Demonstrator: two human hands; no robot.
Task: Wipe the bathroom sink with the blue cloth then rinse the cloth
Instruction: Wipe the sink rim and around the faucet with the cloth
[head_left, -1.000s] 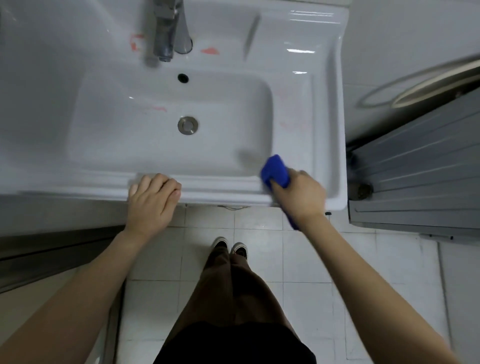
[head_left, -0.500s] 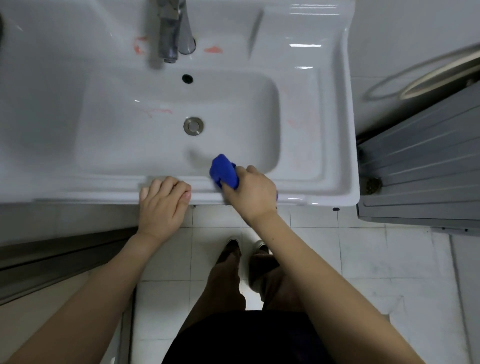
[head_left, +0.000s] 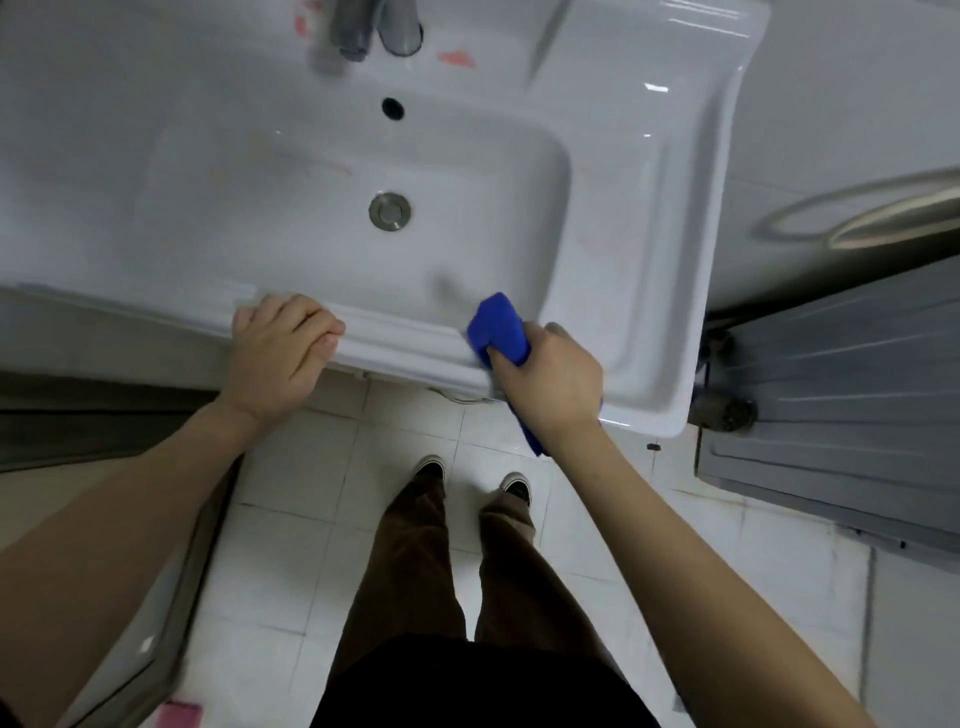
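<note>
Head view: my right hand (head_left: 550, 379) clenches bunched blue cloth (head_left: 500, 326), pressing it on sink (head_left: 644, 322) front rim, lower right of basin, to scrub. My left hand (head_left: 278, 349), fingers curled over rim at centre-left, braces me.

The sink (head_left: 649, 260) fills the upper frame, with the faucet (head_left: 353, 31) at top centre and the drain (head_left: 389, 210) mid-basin. The left hand (head_left: 280, 348) curls over the front rim. To its right, the right hand (head_left: 550, 384) holds the cloth (head_left: 498, 327) on that rim. Shoes (head_left: 430, 466) stand on the floor (head_left: 291, 561) below.
</note>
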